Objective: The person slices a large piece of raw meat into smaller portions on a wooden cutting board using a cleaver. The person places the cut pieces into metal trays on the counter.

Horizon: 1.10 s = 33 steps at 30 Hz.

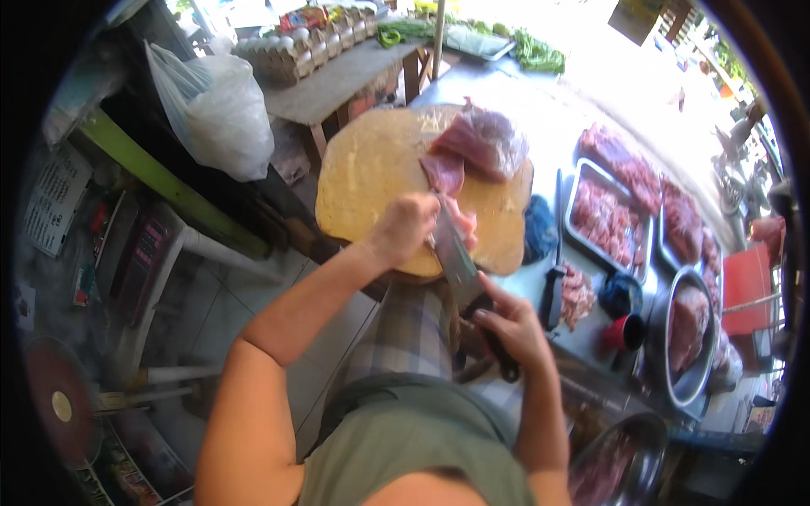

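The fingers of the right hand [519, 325] are closed firmly round the black handle of a large knife [457, 261], whose butt end juts out below the grip, while the broad blade slants up and to the left, away from the body. A little farther out, the fingers of the left hand [403, 226] are curled in just to the left of the blade; their tips lie close against the steel and the meat, and whether they pinch anything cannot be told. A pale pink piece of meat [463, 221] lies on the board along the right side of the blade. Under all this is a thick, rounded wooden cutting board [359, 160], yellowish and worn. Beyond the blade's tip a darker red slice [444, 172] lies on it, and behind that, toward the board's far right, sits a large chunk of meat [485, 143], with clear plastic over part of it. Just beside the board's right edge is a crumpled blue bag [538, 229]. On the table farther right, a heap of small cut pieces [576, 297] lies next to a second black-handled knife [553, 295], and past them a metal tray [572, 221] holds more cut meat. Farthest off, eggs [316, 38] stand in cartons on a bench, with leafy greens [537, 53] to their right.
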### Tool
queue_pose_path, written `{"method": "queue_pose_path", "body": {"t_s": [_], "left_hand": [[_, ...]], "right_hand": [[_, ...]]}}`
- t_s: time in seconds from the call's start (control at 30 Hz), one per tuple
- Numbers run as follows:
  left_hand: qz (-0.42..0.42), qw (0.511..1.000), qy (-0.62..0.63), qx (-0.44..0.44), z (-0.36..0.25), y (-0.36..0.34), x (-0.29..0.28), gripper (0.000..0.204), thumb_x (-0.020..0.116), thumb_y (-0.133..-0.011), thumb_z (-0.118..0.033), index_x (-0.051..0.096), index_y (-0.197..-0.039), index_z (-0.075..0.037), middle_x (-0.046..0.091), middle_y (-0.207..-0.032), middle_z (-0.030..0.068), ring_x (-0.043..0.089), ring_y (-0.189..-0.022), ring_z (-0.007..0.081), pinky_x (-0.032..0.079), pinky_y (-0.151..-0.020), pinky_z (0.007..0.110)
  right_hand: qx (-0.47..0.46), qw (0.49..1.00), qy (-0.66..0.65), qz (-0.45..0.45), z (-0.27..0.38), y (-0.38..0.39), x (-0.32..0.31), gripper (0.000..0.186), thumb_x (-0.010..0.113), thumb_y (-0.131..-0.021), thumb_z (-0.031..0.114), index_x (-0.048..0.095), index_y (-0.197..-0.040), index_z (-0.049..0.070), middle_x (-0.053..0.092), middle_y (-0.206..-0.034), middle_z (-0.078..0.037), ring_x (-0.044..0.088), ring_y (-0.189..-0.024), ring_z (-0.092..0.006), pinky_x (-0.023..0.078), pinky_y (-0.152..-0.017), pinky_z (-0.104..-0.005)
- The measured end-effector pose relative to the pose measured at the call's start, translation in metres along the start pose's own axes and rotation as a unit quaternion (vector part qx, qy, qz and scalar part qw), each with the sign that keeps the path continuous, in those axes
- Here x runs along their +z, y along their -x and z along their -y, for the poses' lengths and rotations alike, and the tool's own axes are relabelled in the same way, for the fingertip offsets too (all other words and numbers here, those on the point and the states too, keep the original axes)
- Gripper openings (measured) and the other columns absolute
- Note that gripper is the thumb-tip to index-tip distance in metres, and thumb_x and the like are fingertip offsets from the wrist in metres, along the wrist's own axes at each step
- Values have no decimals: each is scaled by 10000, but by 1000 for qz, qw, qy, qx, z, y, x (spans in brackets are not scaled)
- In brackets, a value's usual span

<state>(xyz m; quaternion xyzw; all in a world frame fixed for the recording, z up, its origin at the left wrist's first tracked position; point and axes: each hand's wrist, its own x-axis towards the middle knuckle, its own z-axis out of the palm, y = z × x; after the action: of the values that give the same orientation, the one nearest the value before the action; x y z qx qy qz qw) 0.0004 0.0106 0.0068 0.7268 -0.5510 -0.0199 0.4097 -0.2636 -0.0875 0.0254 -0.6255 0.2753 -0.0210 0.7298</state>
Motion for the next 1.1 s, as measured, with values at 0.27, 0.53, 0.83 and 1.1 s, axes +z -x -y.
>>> {"method": "queue_pose_path", "body": {"t_s": [0.27, 0.53, 0.83, 1.1], "left_hand": [[21, 964, 138, -226, 17, 21, -46, 42, 628, -919, 19, 668, -922, 4, 665, -795, 34, 626, -688, 90, 517, -619, 252], [-15, 838, 507, -201, 8, 12, -48, 177, 549, -938, 27, 659, -1071, -11, 685, -1019, 99, 691, -878, 181, 569, -737, 299], [113, 713, 675, -151, -98, -58, 1, 145, 574, -960, 25, 628, -1095, 27, 677, -1002, 146, 701, -864, 195, 604, -780, 324], [221, 623, 742, -116, -160, -96, 92, 156, 577, -949, 22, 630, -1095, 42, 687, -1030, 189, 724, -954, 271, 627, -835, 386]], "right_hand": [[26, 996, 41, -71, 34, 55, -22, 606, 641, -906, -27, 528, -1493, 70, 635, -791, -25, 545, -578, -67, 460, -485, -239], [-83, 989, -60, -110, 32, 36, -9, 634, 627, -945, -14, 460, -1545, 105, 611, -761, -1, 533, -542, -51, 456, -503, -222], [-170, 914, -99, -356, 8, 126, -55, 656, 577, -906, -83, 442, -1537, 40, 663, -776, -102, 595, -527, -128, 475, -477, -246], [-192, 837, -100, -503, -25, 199, -88, 651, 599, -909, -40, 452, -1536, 55, 650, -770, -99, 575, -524, -128, 478, -479, -239]]}}
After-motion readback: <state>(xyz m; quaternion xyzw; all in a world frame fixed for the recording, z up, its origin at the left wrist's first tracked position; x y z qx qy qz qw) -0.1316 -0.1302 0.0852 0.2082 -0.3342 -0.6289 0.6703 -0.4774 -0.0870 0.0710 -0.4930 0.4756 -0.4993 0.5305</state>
